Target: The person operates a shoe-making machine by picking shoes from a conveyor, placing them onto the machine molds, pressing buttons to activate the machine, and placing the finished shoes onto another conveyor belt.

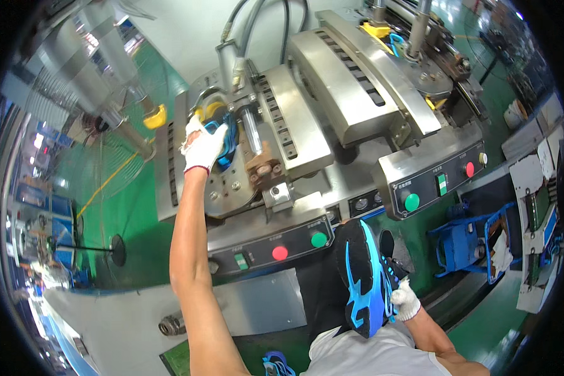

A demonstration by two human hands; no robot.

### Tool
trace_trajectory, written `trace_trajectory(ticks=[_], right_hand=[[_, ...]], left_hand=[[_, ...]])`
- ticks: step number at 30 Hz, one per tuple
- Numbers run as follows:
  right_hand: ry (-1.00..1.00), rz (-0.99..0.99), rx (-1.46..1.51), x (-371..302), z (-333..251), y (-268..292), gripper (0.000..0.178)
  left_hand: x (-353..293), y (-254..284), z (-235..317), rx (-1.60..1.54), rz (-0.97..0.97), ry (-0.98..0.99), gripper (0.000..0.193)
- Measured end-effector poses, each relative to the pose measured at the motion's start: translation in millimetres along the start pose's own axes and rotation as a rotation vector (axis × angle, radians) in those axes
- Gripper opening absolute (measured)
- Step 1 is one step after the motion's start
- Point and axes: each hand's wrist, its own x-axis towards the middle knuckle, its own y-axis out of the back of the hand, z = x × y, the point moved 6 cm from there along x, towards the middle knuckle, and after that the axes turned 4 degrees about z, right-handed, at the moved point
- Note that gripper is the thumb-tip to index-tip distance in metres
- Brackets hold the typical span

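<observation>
My left hand, in a white knit glove, reaches out to the left machine station. Its thumb and fingers are around the edge of a blue shoe seated there beside a yellow pad; the fingertips are partly hidden. Close to my body, my right hand, gloved too, is closed on the upper of a black and blue sports shoe. That shoe is held with its sole turned up and its toe pointing away from me.
A control panel with red and green buttons runs along the left station's front. Another panel fronts the right station. Metal housings stand between them. A blue cart is at right; another blue shoe lies low.
</observation>
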Motion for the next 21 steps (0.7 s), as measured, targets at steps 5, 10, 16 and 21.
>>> trace_trajectory(ticks=[5, 10, 16, 21], right_hand=[[0.114, 0.071, 0.078, -2.8, -6.5, 9.7, 0.099], [0.045, 0.183, 0.010, -10.3, -7.3, 36.3, 0.108], [0.048, 0.208, -0.150, 19.7, -27.1, -27.2, 0.079], [0.118, 0.063, -0.331, 85.9, -38.6, -124.7, 0.044]], left_hand=[[38.4, -43.6, -19.0, 0.127, -0.013, 0.089, 0.072], [43.5, 23.9, -28.3, -0.075, 0.062, 0.046, 0.070], [-129.0, 165.0, -22.1, -0.454, 0.482, -0.032, 0.060], [-316.9, 214.1, -86.1, -0.413, 0.484, 0.102, 0.057]])
